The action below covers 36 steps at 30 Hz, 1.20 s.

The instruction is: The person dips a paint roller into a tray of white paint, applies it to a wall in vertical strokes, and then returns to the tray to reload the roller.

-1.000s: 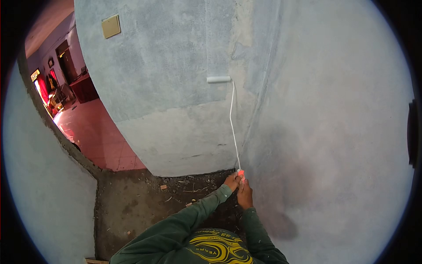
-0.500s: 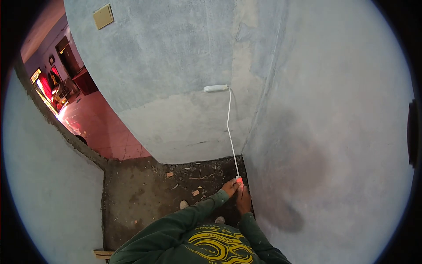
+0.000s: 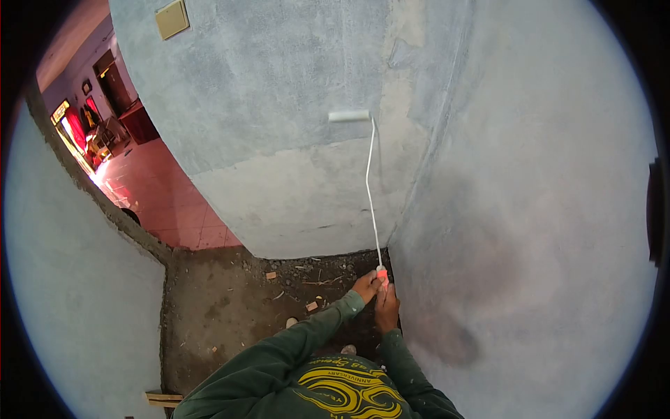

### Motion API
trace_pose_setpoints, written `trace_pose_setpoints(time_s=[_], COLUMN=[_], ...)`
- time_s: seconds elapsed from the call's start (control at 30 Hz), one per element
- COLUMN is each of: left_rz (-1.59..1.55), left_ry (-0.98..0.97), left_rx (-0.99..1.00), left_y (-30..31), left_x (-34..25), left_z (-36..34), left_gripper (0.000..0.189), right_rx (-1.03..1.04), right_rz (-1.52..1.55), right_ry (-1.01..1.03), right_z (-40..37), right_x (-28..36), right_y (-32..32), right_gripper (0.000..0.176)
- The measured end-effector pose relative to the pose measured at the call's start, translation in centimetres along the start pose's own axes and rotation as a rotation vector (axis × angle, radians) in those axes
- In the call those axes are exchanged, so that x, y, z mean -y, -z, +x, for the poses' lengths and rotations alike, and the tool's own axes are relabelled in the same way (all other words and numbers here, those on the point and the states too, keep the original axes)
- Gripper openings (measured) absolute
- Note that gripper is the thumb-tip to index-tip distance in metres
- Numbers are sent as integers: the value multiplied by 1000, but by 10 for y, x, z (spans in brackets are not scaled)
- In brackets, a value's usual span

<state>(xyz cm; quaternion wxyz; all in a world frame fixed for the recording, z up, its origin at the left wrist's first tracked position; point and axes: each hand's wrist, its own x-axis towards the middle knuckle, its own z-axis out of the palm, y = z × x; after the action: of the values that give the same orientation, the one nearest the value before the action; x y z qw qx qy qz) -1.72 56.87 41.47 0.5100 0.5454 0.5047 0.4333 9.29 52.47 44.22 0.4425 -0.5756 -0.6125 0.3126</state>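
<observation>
A long-handled paint roller (image 3: 372,192) reaches from my hands up to the wall ahead. Its white roller sleeve (image 3: 349,116) lies level against the blue-grey wall (image 3: 279,77), just above the edge of a paler lower patch (image 3: 293,181). Both hands close around the red-orange grip (image 3: 382,275). My left hand (image 3: 366,285) wraps it from the left side, near the top of the grip. Just below and to the right, my right hand (image 3: 386,307) holds the lower part. Some of the grip is hidden by my fingers.
A side wall (image 3: 544,174) stands close on my right, meeting the front wall in a corner. A light switch (image 3: 172,19) sits at upper left. Rubble and chips lie on the rough floor (image 3: 223,300). Through the left opening shows a pink tiled floor (image 3: 167,199). Wooden pieces (image 3: 164,399) lie lower left.
The roller sleeve has moved up the wall, off the paler patch onto the blue-grey part. Both hands have risen slightly with the grip. The view has shifted a little.
</observation>
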Motion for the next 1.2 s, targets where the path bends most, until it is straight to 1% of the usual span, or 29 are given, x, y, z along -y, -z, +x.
trace_pose_setpoints(time_s=[0.03,0.1,0.13,0.17,0.23,0.37,0.43,0.47,0.53,0.63,0.77,0.83,0.87,0.93,1.03,1.13,1.2], left_rz=[-2,88,51,50,92,67,97,97,96,90,16,-39,-38,9,94,93,72], left_ry=[6,-98,-198,-193,-132,-158,-64,-71,-46,-18,-43,-4,-15,-47,-119,-155,-181], left_rx=[2,-49,-99,-97,-9,-37,29,29,35,58,49,22,20,3,-33,-51,-56], left_y=[2,6,7,8,13,2,-3,-6,-8,-6,-4,0,2,9,17,24,28], left_x=[-7,-23,-40,-43,-43,-13,8,17,30,34,30,18,12,-11,-36,-63,-76], left_z=[4,13,12,11,13,-6,-18,-20,-21,-17,-1,3,5,9,17,22,27], left_gripper=[27,28,29,29,32,26,28,28,27,26,26,25,25,26,28,29,29], right_rx=[-26,-39,-54,-53,-6,-34,41,37,65,55,47,10,6,4,-15,-13,-38], right_rz=[59,41,25,25,69,54,-29,-30,-80,-98,-71,-30,-30,109,39,18,34], right_ry=[40,63,92,88,28,71,-56,-50,-110,-94,-96,-22,-11,29,46,20,61], right_z=[6,20,22,22,24,-1,-16,-21,-26,-22,-10,-2,3,11,24,36,44], right_x=[5,14,18,22,29,7,0,-6,-15,-18,-6,2,3,5,17,40,49], right_y=[0,1,2,5,8,5,9,9,5,3,3,1,0,-3,-3,1,0], right_gripper=[31,31,30,30,30,30,31,31,32,31,35,31,31,30,29,29,29])
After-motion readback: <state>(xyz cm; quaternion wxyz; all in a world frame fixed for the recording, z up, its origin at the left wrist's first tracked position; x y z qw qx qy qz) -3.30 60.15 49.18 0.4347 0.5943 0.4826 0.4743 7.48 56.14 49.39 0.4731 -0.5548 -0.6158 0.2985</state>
